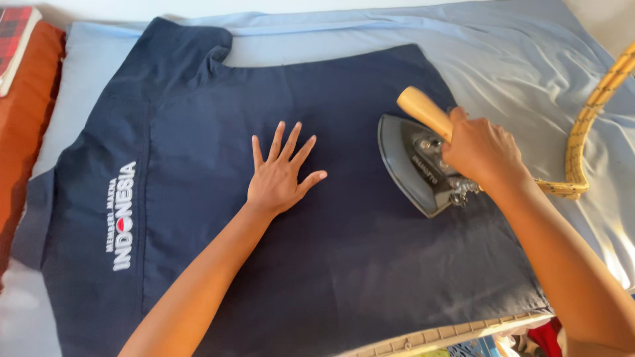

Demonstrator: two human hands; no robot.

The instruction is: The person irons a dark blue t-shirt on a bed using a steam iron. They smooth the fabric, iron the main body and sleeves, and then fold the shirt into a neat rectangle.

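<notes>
A pale blue sheet (522, 59) covers a padded ironing surface that fills nearly the whole view; at its left edge lies an orange cushion (23, 125) with a red checked thing at the top left corner, too cropped to identify; along the near edge, toward the right corner, a slatted rim with bits of coloured cloth below it shows.

Spread flat over most of the sheet is a dark navy shirt (331, 264), collar toward the far edge, one sleeve at the far left, white lettering with a small red mark running down the left part; the cloth looks thin and soft, likely to ruck or slide under a push, so it seems best pinned with a flat palm rather than pinched.

On the shirt's right part, toward the far edge, sits a dark metal iron (413, 165), point toward the near left; it looks heavy, stiff and presumably hot at the sole, the pale wooden handle (423, 109) being the one safe place to take it; a yellow braided cord (585, 125) loops off across the sheet to the right edge.

The right hand (479, 149) is clamped around the handle; the left hand (281, 175) lies palm down near the shirt's middle, fingers spread apart, gripping nothing.
</notes>
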